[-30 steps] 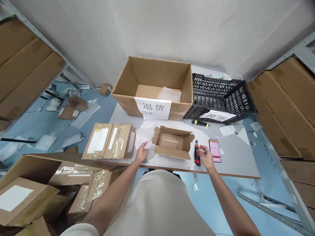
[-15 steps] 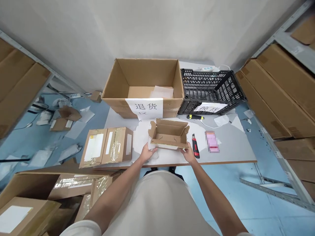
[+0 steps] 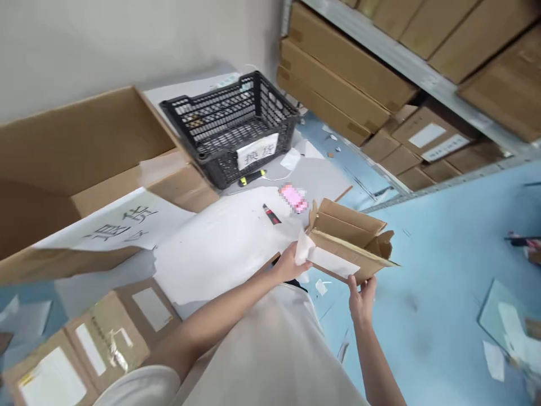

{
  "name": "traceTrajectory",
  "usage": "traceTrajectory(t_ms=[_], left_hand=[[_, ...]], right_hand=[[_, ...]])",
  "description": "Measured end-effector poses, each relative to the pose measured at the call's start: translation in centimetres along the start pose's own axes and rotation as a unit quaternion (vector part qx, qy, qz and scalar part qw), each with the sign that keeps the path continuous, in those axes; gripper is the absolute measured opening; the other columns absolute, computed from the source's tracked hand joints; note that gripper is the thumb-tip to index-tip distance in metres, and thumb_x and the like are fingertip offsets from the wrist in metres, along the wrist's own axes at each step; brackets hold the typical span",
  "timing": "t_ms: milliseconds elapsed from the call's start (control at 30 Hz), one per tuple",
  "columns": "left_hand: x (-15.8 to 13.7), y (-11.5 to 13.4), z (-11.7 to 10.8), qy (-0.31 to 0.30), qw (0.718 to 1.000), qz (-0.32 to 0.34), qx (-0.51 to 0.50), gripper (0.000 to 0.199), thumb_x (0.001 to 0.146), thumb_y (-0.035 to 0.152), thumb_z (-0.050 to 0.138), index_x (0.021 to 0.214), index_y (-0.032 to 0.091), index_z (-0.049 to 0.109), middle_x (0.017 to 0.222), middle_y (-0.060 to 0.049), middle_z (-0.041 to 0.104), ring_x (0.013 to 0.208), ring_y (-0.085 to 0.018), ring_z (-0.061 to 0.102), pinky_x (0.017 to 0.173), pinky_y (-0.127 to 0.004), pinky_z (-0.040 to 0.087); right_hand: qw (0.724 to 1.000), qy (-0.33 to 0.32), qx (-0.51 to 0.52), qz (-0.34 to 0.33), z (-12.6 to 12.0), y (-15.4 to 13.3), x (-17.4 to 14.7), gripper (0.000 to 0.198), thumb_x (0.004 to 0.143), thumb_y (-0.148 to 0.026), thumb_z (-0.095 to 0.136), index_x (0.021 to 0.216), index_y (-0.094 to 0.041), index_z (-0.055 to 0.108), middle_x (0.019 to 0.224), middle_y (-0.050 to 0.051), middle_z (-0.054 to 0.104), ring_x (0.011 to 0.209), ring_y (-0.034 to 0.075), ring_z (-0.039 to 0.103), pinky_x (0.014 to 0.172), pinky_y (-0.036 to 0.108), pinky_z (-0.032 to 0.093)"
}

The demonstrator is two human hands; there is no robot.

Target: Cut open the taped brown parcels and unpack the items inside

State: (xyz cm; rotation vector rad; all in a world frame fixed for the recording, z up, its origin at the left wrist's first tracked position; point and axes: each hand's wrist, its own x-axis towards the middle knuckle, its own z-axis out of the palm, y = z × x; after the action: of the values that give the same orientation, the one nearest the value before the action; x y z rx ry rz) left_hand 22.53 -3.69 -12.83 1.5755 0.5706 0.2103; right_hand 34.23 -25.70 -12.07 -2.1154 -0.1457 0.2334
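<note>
An open cardboard box [image 3: 338, 242] with a white label on its side is held up past the table's right end, above the blue floor. My right hand [image 3: 362, 298] grips its lower edge, thumb on the outer wall. At the box's left end is my left hand [image 3: 292, 264], its fingers closed around a crumpled white sheet [image 3: 303, 247] against the cardboard; whether it also grips the box is hard to tell. On the white tabletop [image 3: 220, 242] lie a red-and-black box cutter [image 3: 271, 215] and a blurred pink item [image 3: 293, 198].
A large open carton [image 3: 84, 135] with a handwritten sign stands left of a black plastic crate [image 3: 232, 124]. A yellow-and-black cutter [image 3: 252, 177] lies before the crate. Taped boxes [image 3: 105, 338] sit at lower left. Shelves of cartons [image 3: 329, 73] line the right. Scraps litter the floor.
My view has turned to the right. Both hands have carried the open cardboard box from above the table to beyond its right end, and the box is now tilted.
</note>
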Motion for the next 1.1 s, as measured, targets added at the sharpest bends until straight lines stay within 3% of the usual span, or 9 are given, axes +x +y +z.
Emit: traceTrajectory(t_ms=[133,233,333,467,533,667,900,1000,1100], left_hand=[[4.5,-1.4,5.7,-0.154,0.98,-0.116,-0.048,0.072,0.06,0.021,0.071,0.127,0.017,0.045,0.117,-0.01,0.06,0.109,-0.027,0.054,0.095,-0.041,0.04],[5.9,-2.3,8.3,-0.18,0.947,-0.221,-0.145,0.09,0.061,0.026,0.071,0.14,0.022,0.027,0.139,-0.011,0.043,0.125,-0.027,0.042,0.102,-0.042,0.034],[6.4,-2.5,8.8,-0.189,0.907,-0.293,-0.236,0.08,0.069,0.036,0.06,0.141,0.024,0.026,0.149,-0.009,0.028,0.135,-0.025,0.028,0.108,-0.044,0.023],[6.5,-2.2,6.3,-0.181,0.887,-0.296,-0.305,0.063,0.074,0.041,0.053,0.133,0.022,0.039,0.14,-0.011,0.042,0.129,-0.023,0.039,0.107,-0.041,0.025],[6.1,-2.1,4.2,-0.14,0.905,-0.285,-0.284,0.057,0.074,0.04,0.056,0.127,0.022,0.045,0.131,-0.012,0.052,0.121,-0.024,0.05,0.103,-0.04,0.031],[4.1,-2.3,-1.0,-0.002,0.945,-0.269,-0.187,0.049,0.07,0.039,0.064,0.113,0.018,0.054,0.115,-0.012,0.063,0.102,-0.023,0.061,0.091,-0.038,0.04],[-4.5,-3.1,-10.8,0.28,0.938,-0.189,-0.074,0.039,0.071,0.038,0.06,0.104,0.017,0.058,0.097,-0.009,0.067,0.085,-0.019,0.064,0.078,-0.033,0.046],[-10.7,-2.4,-12.9,0.391,0.904,-0.173,0.015,0.036,0.076,0.035,0.055,0.106,0.017,0.058,0.091,-0.007,0.067,0.076,-0.016,0.062,0.072,-0.03,0.048],[-17.1,-1.5,-13.0,0.48,0.849,-0.202,0.095,0.032,0.08,0.032,0.05,0.107,0.017,0.059,0.085,-0.005,0.066,0.068,-0.015,0.06,0.066,-0.028,0.047]], right_hand=[[0.99,0.107,-0.083,0.024,-2.0,3.2,-0.6,0.07,0.067,-0.05,0.065,0.123,-0.016,0.042,0.116,0.014,0.051,0.108,0.032,0.048,0.09,0.045,0.041],[0.985,0.112,-0.131,-0.005,-1.7,5.0,-1.2,0.076,0.072,-0.05,0.059,0.135,-0.016,0.032,0.133,0.018,0.041,0.123,0.034,0.038,0.094,0.047,0.04],[0.983,0.073,-0.166,-0.038,-0.5,5.7,-1.3,0.069,0.078,-0.048,0.052,0.136,-0.016,0.032,0.137,0.019,0.038,0.13,0.034,0.032,0.097,0.05,0.037],[0.992,-0.005,-0.122,-0.018,1.0,5.2,0.0,0.054,0.082,-0.045,0.046,0.129,-0.018,0.042,0.129,0.017,0.05,0.117,0.03,0.05,0.088,0.046,0.046],[0.993,-0.077,-0.089,-0.004,1.8,4.4,1.2,0.045,0.083,-0.044,0.045,0.12,-0.019,0.05,0.114,0.015,0.061,0.098,0.025,0.062,0.081,0.042,0.051],[0.981,-0.174,-0.078,-0.031,4.3,1.8,3.9,0.037,0.082,-0.042,0.047,0.108,-0.018,0.057,0.096,0.011,0.069,0.08,0.021,0.067,0.075,0.037,0.053],[0.932,-0.311,-0.078,-0.17,12.3,-5.1,8.2,0.042,0.082,-0.042,0.044,0.113,-0.015,0.056,0.098,0.012,0.068,0.073,0.018,0.066,0.069,0.034,0.054],[0.86,-0.413,-0.135,-0.269,17.6,-8.7,8.6,0.043,0.083,-0.044,0.045,0.113,-0.015,0.057,0.095,0.012,0.069,0.073,0.019,0.065,0.07,0.035,0.052],[0.72,-0.534,-0.196,-0.398,24.3,-12.8,6.7,0.04,0.084,-0.044,0.042,0.11,-0.018,0.058,0.089,0.009,0.069,0.07,0.02,0.064,0.068,0.036,0.051]])
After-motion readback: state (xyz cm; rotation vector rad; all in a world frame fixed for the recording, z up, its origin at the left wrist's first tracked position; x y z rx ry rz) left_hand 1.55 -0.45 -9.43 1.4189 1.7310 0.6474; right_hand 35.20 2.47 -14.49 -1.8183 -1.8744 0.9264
